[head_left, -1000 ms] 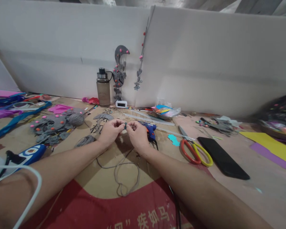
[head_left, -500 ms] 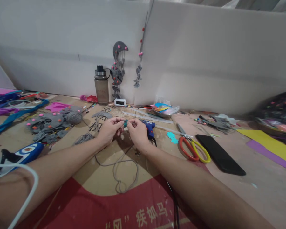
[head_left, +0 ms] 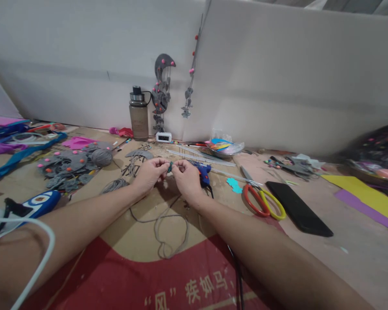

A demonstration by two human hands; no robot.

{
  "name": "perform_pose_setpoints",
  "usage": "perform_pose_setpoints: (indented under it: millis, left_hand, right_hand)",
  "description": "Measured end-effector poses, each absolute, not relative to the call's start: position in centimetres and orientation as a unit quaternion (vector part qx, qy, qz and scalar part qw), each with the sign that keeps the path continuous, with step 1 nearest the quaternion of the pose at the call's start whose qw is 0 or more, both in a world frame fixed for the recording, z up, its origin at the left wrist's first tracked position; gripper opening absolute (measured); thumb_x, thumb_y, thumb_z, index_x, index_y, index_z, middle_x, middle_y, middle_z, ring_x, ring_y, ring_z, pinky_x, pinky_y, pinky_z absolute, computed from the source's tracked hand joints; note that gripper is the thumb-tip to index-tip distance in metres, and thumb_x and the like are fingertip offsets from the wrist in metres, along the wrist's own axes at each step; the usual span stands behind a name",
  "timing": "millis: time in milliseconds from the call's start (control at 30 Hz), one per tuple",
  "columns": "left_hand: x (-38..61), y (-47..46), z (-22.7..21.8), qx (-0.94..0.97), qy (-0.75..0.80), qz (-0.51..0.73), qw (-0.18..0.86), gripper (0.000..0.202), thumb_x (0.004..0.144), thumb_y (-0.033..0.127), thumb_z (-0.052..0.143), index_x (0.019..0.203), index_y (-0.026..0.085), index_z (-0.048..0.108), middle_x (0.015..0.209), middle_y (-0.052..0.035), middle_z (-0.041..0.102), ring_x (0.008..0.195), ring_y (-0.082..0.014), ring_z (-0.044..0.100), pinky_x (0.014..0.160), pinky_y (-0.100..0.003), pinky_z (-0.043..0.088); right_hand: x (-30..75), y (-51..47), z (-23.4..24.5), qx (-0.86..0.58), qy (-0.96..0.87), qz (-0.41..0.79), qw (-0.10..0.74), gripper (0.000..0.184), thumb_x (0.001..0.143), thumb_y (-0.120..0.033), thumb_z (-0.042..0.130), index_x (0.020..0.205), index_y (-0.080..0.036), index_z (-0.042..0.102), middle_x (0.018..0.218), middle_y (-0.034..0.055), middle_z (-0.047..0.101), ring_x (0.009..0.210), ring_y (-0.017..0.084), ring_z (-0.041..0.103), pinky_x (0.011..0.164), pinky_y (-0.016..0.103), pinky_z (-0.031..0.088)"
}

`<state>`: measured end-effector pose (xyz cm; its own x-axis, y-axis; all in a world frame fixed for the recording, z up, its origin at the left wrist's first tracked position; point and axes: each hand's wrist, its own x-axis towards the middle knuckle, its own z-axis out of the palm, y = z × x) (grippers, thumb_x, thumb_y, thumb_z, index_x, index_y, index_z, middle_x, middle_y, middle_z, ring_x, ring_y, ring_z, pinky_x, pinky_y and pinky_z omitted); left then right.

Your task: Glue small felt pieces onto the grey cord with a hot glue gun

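Note:
A small dark teal piece point(head_left: 170, 167), too small to make out its exact shape, is pinched between both hands above the cardboard. My left hand point(head_left: 151, 174) grips it from the left with thumb and fingertips, and my right hand point(head_left: 187, 178) does the same from the right. Grey yarn point(head_left: 173, 216) trails in a loose loop on the cardboard below the hands. Just behind my right hand lies a blue glue gun point(head_left: 204, 173), partly covered by it. A bundle of grey yarn point(head_left: 114, 186) rests beside my left wrist.
To the right lie turquoise cut-outs point(head_left: 234, 185), scissors point(head_left: 264, 202) and a black phone point(head_left: 298, 209). Grey felt pieces with pompoms point(head_left: 66, 165) are heaped at left. A bottle point(head_left: 139, 118) and small clock point(head_left: 163, 137) stand by the wall, near hanging felt ornaments point(head_left: 161, 99).
Both hands stay almost in place, still pinching the teal piece, which has turned slightly between the fingertips. The whole view has shifted a little.

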<state>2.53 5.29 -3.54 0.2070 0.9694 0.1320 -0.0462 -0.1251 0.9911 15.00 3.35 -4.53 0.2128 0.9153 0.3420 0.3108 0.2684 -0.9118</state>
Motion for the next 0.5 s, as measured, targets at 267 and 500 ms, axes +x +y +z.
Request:
perform_pose_setpoints:
  millis: [267,500]
  left_hand:
    - [2.51,5.59,-3.59,0.554,0.382,0.496,0.549,0.025,0.068,0.033,0.069,0.082,0.013,0.064,0.054,0.0009,0.059,0.035,-0.0047,0.043,0.036,-0.017,0.029]
    - [2.22,5.99,-3.47,0.503,0.391,0.537,0.552,0.030,0.066,0.031,0.071,0.087,0.011,0.063,0.054,-0.0004,0.061,0.036,-0.0042,0.043,0.036,-0.016,0.029]
  right_hand:
    - [15.39,3.50,-4.24,-0.538,-0.562,0.286,0.559,0.024,0.075,-0.034,0.052,0.089,-0.017,0.060,0.070,-0.0010,0.057,0.061,0.012,0.048,0.057,0.023,0.038]
    - [15.35,3.29,-4.20,-0.545,-0.616,0.238,0.516,0.038,0.077,-0.033,0.053,0.111,-0.016,0.050,0.090,0.0044,0.058,0.080,0.015,0.053,0.073,0.028,0.043]
